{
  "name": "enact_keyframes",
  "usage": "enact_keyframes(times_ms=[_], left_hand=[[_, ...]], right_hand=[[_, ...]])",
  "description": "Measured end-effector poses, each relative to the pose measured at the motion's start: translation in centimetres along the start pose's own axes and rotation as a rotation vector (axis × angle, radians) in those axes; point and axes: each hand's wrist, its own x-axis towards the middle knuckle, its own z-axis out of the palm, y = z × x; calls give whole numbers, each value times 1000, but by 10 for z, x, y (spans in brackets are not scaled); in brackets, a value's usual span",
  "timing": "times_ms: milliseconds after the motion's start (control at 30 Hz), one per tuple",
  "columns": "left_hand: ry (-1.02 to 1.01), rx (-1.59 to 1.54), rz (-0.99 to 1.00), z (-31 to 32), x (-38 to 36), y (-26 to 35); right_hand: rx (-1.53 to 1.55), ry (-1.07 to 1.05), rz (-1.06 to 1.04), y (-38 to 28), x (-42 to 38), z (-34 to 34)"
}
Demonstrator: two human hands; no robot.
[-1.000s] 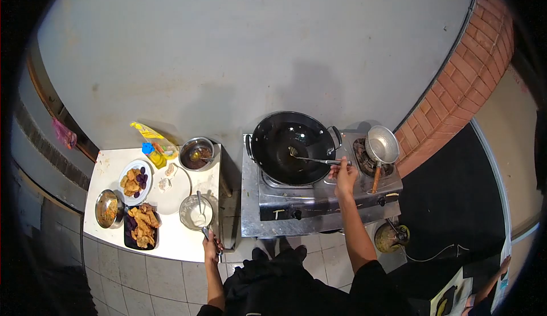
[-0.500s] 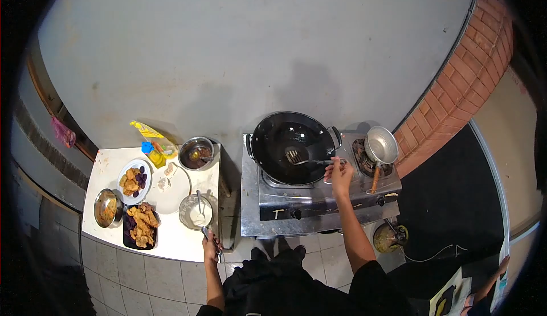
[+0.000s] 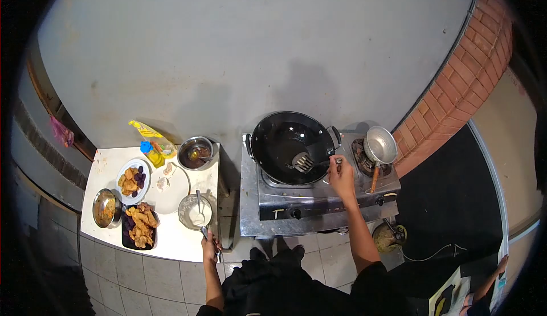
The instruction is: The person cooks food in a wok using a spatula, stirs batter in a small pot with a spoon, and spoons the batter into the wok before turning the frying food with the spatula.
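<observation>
My right hand (image 3: 341, 180) is closed around the handle of a slotted spatula (image 3: 302, 162). The spatula's head is down inside a large black wok (image 3: 273, 139), against the lower part of its bowl. The wok stands on the left burner of a steel gas stove (image 3: 273, 196). At the front edge of the white table, my left hand (image 3: 210, 247) is wrapped round the handle of a small saucepan (image 3: 185, 220). White batter and a spoon (image 3: 199, 200) are in the saucepan.
A small pan (image 3: 380, 145) with a wooden handle sits on the right burner. On the white table (image 3: 176, 245) are a black tray (image 3: 126, 241) of fried food, plates, metal bowls and a yellow bottle (image 3: 154, 155). A gas cylinder (image 3: 387, 239) stands below. Another person's hand (image 3: 501, 265) shows far right.
The spatula's head has shifted slightly right and down inside the wok and has turned, with my right hand lower and a little to the right. My left hand stays on the handle.
</observation>
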Motion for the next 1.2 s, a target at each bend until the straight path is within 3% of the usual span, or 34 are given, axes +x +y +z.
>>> enact_keyframes(times_ms=[500, 1000, 1200], left_hand=[[1, 0, -18, -1, 2, 0], [27, -15, -4, 0, 3, -2], [13, -33, -12, -3, 5, -4]], right_hand=[[312, 69, 143, 27, 0, 2], [230, -149, 83, 10, -9, 8], [122, -179, -49, -1, -15, 12]])
